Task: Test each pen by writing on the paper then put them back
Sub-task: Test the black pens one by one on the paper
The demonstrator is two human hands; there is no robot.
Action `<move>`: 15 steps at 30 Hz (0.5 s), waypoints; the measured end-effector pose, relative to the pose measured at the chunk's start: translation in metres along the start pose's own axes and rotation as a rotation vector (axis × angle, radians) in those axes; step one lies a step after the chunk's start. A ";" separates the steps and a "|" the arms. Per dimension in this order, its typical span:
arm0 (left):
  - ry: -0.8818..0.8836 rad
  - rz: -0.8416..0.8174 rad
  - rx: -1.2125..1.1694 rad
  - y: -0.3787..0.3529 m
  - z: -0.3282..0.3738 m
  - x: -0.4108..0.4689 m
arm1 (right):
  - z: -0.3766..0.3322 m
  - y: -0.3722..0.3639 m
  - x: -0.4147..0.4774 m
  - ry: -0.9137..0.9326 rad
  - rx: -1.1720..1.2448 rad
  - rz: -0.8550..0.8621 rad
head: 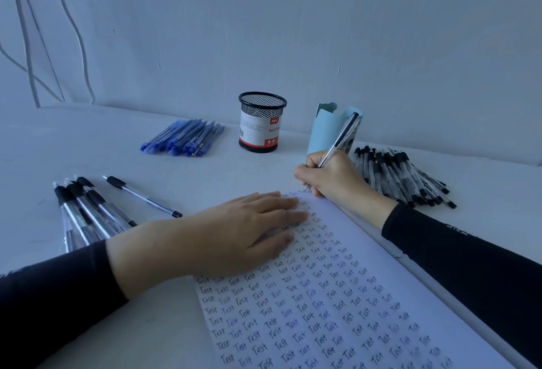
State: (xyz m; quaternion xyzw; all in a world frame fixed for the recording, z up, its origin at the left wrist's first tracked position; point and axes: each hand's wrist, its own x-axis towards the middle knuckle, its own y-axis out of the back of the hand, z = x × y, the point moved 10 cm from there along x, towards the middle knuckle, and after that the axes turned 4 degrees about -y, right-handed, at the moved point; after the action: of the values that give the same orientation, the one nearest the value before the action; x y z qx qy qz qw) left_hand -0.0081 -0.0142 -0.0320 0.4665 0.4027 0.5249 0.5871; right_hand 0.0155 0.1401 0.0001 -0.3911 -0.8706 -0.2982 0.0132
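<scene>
A white paper [337, 295] covered with rows of the word "Test" lies on the table in front of me. My right hand [331, 175] grips a clear pen with black trim [340, 141], its tip touching the paper's far corner. My left hand [234, 230] lies flat on the paper's upper part, fingers spread. A heap of black-capped pens [401, 175] is to the right. Several black-grip pens [88, 210] lie at the left, one pen [140, 195] apart from them. A bunch of blue pens [184, 138] rests farther back.
A black mesh pen cup [262, 122] with a red and white label stands by the wall. A light blue cup [325, 128] stands behind my right hand. The white wall rises just behind them, with cables [29, 46] hanging at the left.
</scene>
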 end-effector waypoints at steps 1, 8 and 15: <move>-0.002 0.002 -0.002 0.000 0.000 0.000 | 0.000 0.001 0.000 0.006 0.003 0.008; -0.005 0.000 -0.002 -0.002 0.000 0.001 | 0.000 0.001 0.001 0.018 -0.007 0.014; -0.010 0.002 0.001 -0.002 -0.001 0.001 | 0.001 0.004 0.001 0.039 -0.007 0.042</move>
State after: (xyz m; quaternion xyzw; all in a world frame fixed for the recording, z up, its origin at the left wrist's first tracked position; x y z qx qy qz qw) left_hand -0.0083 -0.0131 -0.0340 0.4698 0.3993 0.5232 0.5883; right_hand 0.0175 0.1437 0.0015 -0.4037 -0.8607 -0.3082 0.0351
